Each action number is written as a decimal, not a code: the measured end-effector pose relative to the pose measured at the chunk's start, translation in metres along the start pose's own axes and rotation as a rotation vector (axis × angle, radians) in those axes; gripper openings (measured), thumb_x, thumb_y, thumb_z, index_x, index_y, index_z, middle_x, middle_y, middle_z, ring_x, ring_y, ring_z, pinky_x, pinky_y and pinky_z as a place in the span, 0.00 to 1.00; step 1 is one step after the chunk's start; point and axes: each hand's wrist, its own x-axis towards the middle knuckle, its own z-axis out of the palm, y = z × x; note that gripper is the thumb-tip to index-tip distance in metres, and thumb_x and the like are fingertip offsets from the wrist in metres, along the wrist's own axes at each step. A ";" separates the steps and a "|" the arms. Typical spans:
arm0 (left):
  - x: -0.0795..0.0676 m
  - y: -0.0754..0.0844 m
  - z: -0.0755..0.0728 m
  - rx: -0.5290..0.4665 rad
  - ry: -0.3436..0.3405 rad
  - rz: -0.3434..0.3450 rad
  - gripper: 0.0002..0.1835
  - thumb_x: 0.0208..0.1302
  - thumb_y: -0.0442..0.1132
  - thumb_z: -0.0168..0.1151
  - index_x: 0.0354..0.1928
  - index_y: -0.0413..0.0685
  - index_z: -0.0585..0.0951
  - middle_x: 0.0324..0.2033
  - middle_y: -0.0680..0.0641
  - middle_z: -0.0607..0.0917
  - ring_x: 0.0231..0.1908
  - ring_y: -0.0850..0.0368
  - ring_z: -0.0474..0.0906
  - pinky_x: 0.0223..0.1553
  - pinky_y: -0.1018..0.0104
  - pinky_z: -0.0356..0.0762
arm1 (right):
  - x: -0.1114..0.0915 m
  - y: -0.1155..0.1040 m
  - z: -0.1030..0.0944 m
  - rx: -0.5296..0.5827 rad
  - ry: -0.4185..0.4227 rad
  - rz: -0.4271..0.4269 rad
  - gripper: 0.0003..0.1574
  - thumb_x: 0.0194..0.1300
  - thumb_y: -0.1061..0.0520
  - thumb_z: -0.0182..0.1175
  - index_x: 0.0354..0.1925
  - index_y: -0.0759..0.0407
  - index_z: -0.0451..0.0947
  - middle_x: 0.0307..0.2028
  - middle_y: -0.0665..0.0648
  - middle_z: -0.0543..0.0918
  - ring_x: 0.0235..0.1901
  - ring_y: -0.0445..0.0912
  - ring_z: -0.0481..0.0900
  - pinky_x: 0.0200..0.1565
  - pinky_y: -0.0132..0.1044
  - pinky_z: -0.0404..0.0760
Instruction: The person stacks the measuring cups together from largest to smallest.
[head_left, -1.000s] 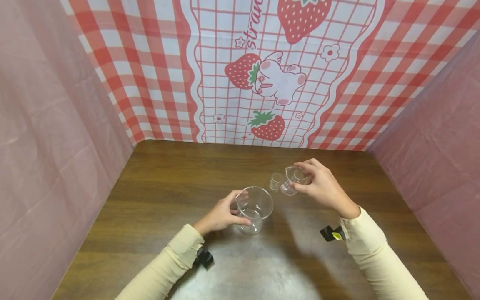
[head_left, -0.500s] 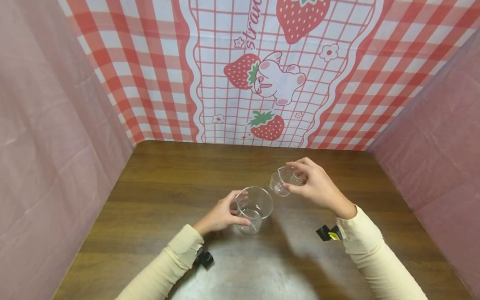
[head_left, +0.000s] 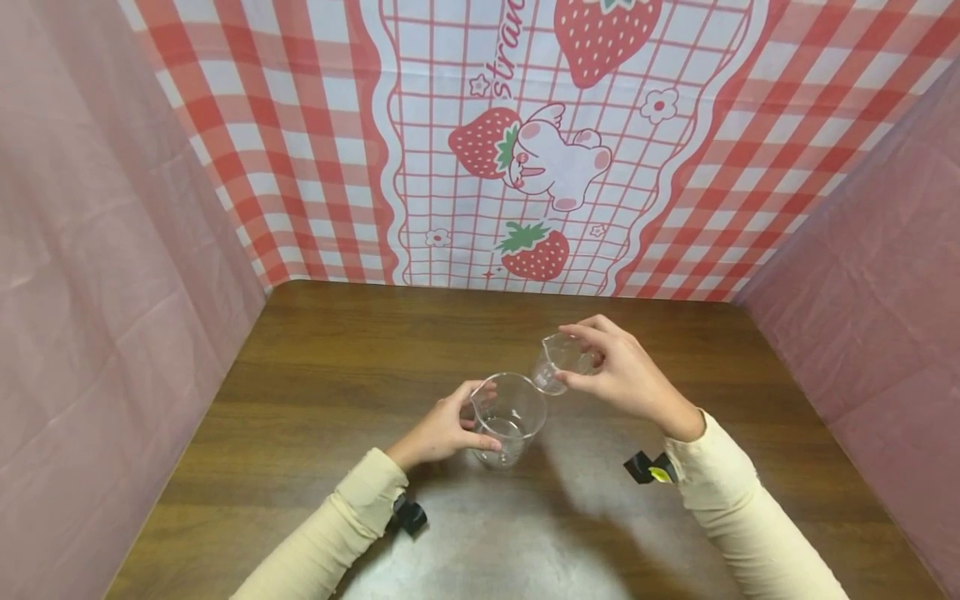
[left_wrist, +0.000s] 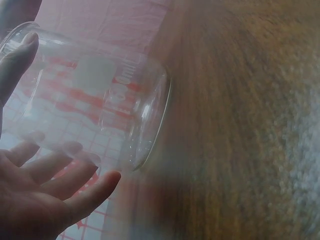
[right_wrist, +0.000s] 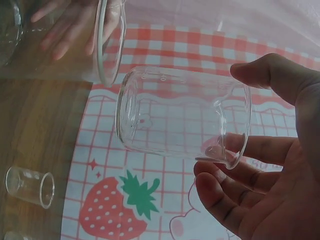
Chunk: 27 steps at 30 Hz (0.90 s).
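Observation:
A large clear glass beaker (head_left: pixel 516 412) appears to stand upright on the table, mouth up. My left hand (head_left: pixel 438 429) grips its left side, the thumb in front and the fingers behind. Up and to the right of it, my right hand (head_left: pixel 630 375) holds a smaller glass beaker (head_left: pixel 551 367) near the rim between thumb and fingers. In the right wrist view this beaker (right_wrist: pixel 175 115) hangs beside the large one's rim, above the table, and looks empty. A tiny glass beaker (right_wrist: pixel 30 186) stands on the table there; the head view barely shows it behind the held one.
The brown wooden table (head_left: pixel 315 358) reaches back to a red checked strawberry cloth (head_left: pixel 536 150). Pink curtains close in the left (head_left: pixel 112 250) and right sides. A rim of another clear thing (right_wrist: pixel 12 235) peeks in at the right wrist view's lower left.
My right hand has carried the smaller beaker left, past the tiny beaker and up to the large beaker's rim. The left hand and the large beaker have stayed in place.

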 end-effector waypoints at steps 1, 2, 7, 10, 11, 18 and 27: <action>0.000 0.000 0.000 0.002 0.000 0.004 0.45 0.49 0.39 0.77 0.68 0.41 0.63 0.67 0.38 0.71 0.66 0.41 0.69 0.59 0.52 0.80 | 0.000 -0.001 0.000 0.001 -0.001 -0.003 0.34 0.47 0.58 0.76 0.54 0.64 0.80 0.39 0.56 0.79 0.28 0.42 0.73 0.29 0.27 0.79; 0.000 0.000 0.000 0.003 0.000 0.008 0.45 0.49 0.39 0.77 0.68 0.40 0.63 0.67 0.37 0.71 0.66 0.40 0.69 0.59 0.52 0.80 | 0.001 -0.002 0.001 0.004 -0.002 -0.007 0.34 0.47 0.58 0.76 0.54 0.64 0.80 0.39 0.56 0.79 0.29 0.42 0.74 0.29 0.27 0.79; 0.000 -0.001 0.000 -0.003 -0.002 0.005 0.45 0.50 0.38 0.76 0.68 0.40 0.63 0.67 0.37 0.71 0.66 0.40 0.69 0.59 0.51 0.80 | 0.002 -0.005 0.005 0.005 0.000 -0.048 0.32 0.48 0.59 0.76 0.53 0.64 0.80 0.40 0.58 0.79 0.32 0.46 0.77 0.31 0.28 0.80; 0.001 -0.001 0.000 -0.009 -0.004 -0.001 0.44 0.51 0.38 0.76 0.68 0.40 0.63 0.67 0.37 0.71 0.66 0.40 0.69 0.60 0.50 0.79 | 0.003 -0.007 0.007 0.006 -0.004 -0.072 0.32 0.48 0.59 0.75 0.53 0.64 0.80 0.40 0.57 0.80 0.34 0.46 0.78 0.32 0.29 0.81; 0.001 -0.001 0.000 -0.009 -0.004 0.000 0.44 0.51 0.38 0.76 0.68 0.39 0.63 0.67 0.37 0.71 0.66 0.40 0.69 0.60 0.50 0.79 | 0.003 -0.008 0.008 0.005 -0.008 -0.078 0.32 0.48 0.58 0.75 0.53 0.64 0.80 0.41 0.57 0.80 0.35 0.46 0.79 0.32 0.29 0.82; 0.000 -0.001 0.000 -0.014 0.001 0.004 0.44 0.50 0.38 0.76 0.67 0.40 0.63 0.67 0.36 0.71 0.66 0.39 0.69 0.59 0.50 0.80 | 0.005 -0.012 0.012 0.025 -0.056 -0.105 0.33 0.49 0.57 0.75 0.54 0.65 0.79 0.45 0.59 0.80 0.39 0.48 0.82 0.35 0.34 0.86; 0.000 0.000 0.000 -0.010 0.005 0.000 0.44 0.49 0.38 0.77 0.67 0.41 0.63 0.67 0.37 0.71 0.65 0.39 0.70 0.58 0.51 0.80 | 0.005 -0.016 0.019 0.022 -0.094 -0.111 0.34 0.49 0.55 0.75 0.54 0.64 0.79 0.46 0.58 0.80 0.39 0.47 0.81 0.36 0.35 0.87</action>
